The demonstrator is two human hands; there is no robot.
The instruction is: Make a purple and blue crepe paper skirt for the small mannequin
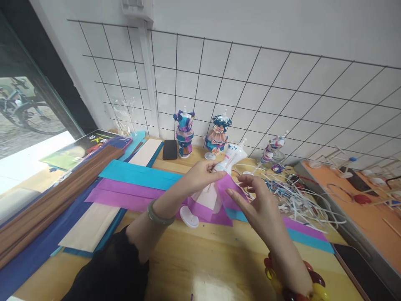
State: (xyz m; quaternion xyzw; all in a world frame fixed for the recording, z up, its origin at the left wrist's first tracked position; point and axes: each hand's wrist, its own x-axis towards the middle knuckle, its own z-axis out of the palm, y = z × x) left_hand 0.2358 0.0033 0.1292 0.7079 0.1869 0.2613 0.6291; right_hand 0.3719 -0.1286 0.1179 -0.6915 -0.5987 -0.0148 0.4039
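My left hand (199,174) grips the waist of a small white mannequin doll (230,158) that lies tilted over the wooden table (188,259), its round white base (189,217) toward me. A purple and pale pink paper skirt (210,201) is wrapped around the doll. My right hand (255,200) hovers beside the skirt with fingers spread, its fingertips touching the purple paper. Long purple paper strips (125,193) and teal paper strips (134,173) lie under the doll.
Two dressed paper dolls (184,131) (218,134) and another (273,149) stand by the wire-grid wall. A black phone (170,149) lies at the back. White paper shreds (297,196) pile at right beside an orange tray (363,209). Brown, blue and beige sheets (46,209) lie left.
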